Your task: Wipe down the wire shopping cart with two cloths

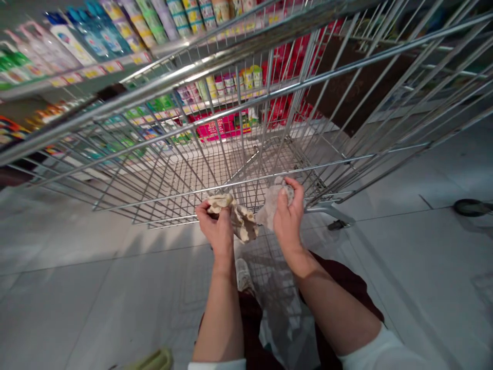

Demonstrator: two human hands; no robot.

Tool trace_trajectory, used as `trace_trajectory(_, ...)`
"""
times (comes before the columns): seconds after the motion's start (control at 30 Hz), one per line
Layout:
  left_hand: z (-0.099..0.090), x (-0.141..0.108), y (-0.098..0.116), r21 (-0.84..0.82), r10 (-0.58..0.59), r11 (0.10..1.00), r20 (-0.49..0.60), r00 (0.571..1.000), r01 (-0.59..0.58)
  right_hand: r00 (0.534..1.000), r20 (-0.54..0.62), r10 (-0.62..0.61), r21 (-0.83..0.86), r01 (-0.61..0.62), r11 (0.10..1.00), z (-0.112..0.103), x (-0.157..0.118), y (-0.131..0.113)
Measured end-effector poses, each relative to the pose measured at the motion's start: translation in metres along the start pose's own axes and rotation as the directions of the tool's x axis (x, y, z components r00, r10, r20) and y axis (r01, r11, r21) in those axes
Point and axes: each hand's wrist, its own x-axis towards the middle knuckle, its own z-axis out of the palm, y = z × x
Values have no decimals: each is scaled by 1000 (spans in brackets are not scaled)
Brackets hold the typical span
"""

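My left hand (pixel 220 232) is closed on a crumpled cream cloth (pixel 243 222), whose loose end hangs to the right between my hands. Pinched between the thumb and fingers of my right hand (pixel 288 218) is a thin grey cloth (pixel 269 201). The two cloths are very close together, and whether they touch I cannot tell. Just beyond both hands runs the lower side of a metal shopping cart (pixel 185 192), its wire bars rising in front of me.
Shelves of bottles (pixel 103 36) and tubs (pixel 250 77) stand behind the cart. A dark brown panel (pixel 346 87) shows through the bars at right. A cart wheel (pixel 337 224) rests on the tiled floor (pixel 416 257). Something yellow-green (pixel 157 359) lies at the bottom edge.
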Motion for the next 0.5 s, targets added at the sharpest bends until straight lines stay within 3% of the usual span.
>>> trace_trajectory(0.1, 0, -4, 6, 14, -23, 1000, -3, 1000, 23, 993, 32, 113, -9, -113, 994, 4, 1, 10)
trace_trajectory(0.23, 0, -9, 11, 78, -28, 997, 19, 999, 27, 994, -13, 110, 33, -110, 993, 2, 7, 17)
trace_trajectory(0.4, 4, -16, 5, 57, -38, 998, 56, 998, 35, 972, 40, 231, 172, -234, 957, -13, 16, 24)
trace_trajectory(0.5, 10, -25, 3, 34, -19, 999, 105, 994, 15, 974, 33, 226, 169, -228, 959, -25, 21, 28)
